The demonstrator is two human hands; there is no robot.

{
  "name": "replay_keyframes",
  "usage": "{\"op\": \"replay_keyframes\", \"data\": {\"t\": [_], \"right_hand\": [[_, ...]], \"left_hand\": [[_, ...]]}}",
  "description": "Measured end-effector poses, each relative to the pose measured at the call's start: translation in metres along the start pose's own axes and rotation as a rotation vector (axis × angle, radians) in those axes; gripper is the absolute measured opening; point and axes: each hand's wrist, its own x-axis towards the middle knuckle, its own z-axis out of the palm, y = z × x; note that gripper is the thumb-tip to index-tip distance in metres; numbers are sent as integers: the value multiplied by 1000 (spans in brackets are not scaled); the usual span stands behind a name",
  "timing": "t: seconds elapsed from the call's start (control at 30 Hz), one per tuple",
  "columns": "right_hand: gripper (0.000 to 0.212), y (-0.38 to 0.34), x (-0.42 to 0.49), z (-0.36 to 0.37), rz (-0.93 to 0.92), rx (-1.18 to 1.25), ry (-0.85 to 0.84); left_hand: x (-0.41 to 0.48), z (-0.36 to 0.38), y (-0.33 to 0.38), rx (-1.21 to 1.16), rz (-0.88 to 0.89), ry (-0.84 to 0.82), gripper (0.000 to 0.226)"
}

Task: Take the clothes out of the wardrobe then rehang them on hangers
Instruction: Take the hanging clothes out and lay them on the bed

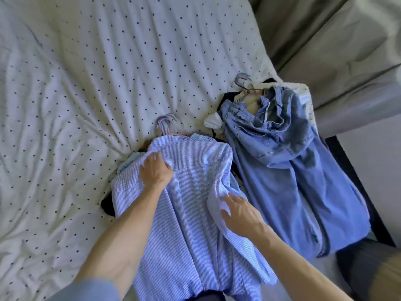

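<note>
2 hands on striped shirt (195,187), flat on bed (76,94), hanger hooks (166,124) at collar. Left hand (155,168) fingers bent on shoulder, pinch unclear; right hand (240,216) fingers apart on sleeve. Best: pin shoulder, ease hanger through neck, avoid jeans (282,159) beside.

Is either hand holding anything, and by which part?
Neither grips: left hand presses the striped shirt below its collar, right hand rests on its side fold.
</note>
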Motion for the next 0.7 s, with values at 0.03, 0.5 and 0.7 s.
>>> {"op": "replay_keyframes", "data": {"t": [0.03, 0.5, 0.7], "right_hand": [[48, 6, -16, -3, 2, 9, -2], [30, 157, -308, 11, 160, 351, 522], [33, 238, -463, 88, 410, 399, 792]], "left_hand": [[-18, -2, 7, 18, 40, -53, 49], [-330, 25, 181, 335, 709, -230, 38], [-469, 65, 274, 523, 1137, -105, 39]]}}
